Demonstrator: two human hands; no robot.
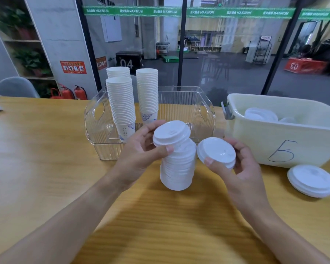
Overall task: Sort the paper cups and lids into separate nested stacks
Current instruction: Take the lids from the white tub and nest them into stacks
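Far on the bench (46, 149), a clear bin (187, 103) holds three cup stacks (121, 103); the right tub (274, 141) holds loose lids (259, 114). Left hand (139, 149) fingers curl round a white nested lid stack (177, 159); right hand (242, 166) fingers pinch a single lid (216, 151) beside it.

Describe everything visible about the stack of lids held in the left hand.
The stack of lids is a tall nested column of white, plastic-looking lids, tilted with its top leaning left. The left hand grips its upper part, thumb on the near side. Whether its base rests on the wooden table is unclear.
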